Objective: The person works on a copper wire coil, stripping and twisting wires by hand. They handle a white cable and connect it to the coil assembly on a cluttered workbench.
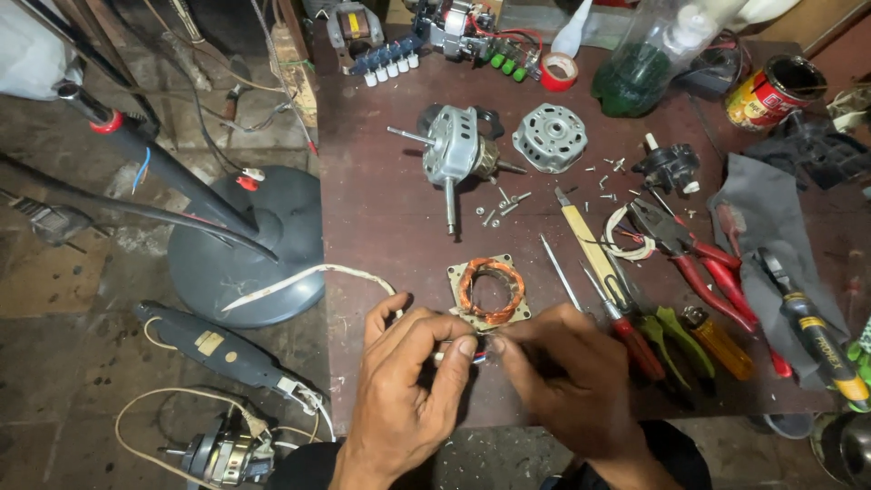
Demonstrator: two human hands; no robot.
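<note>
Head view. Both hands are being held together at the near edge of the dark brown surface (381,227), fingertips meeting just in front of a stator (490,291). The left hand (404,390) is seen pinched, thumb and forefinger closed on thin wire ends (475,356); the right hand (567,372) is likewise pinched on the same wires from the other side. The wires are mostly being hidden by the fingertips: only a short stub, red and pale, is showing, and how many strands there are cannot be told. Both wrists are being cut off by the lower frame edge.

The stator is lying flat, a square pale plate with a ring of copper winding, its bore facing up; its near corner is being covered by the fingers, and the wires appear to run from it toward the person. A white cable (308,277) is being traced from the left hand out over the surface edge toward a grey round fan base (272,245) on the floor.

Farther back a motor body (454,150) is lying with its shaft pointing toward the person, beside a grey end cover (550,138). Right of the stator, a yellow-handled tool (590,249) and screwdrivers are lying with long axes running diagonally, tips away. Red-handled pliers (699,263) are resting near them. The far right tools are being cut off by the frame edge.
</note>
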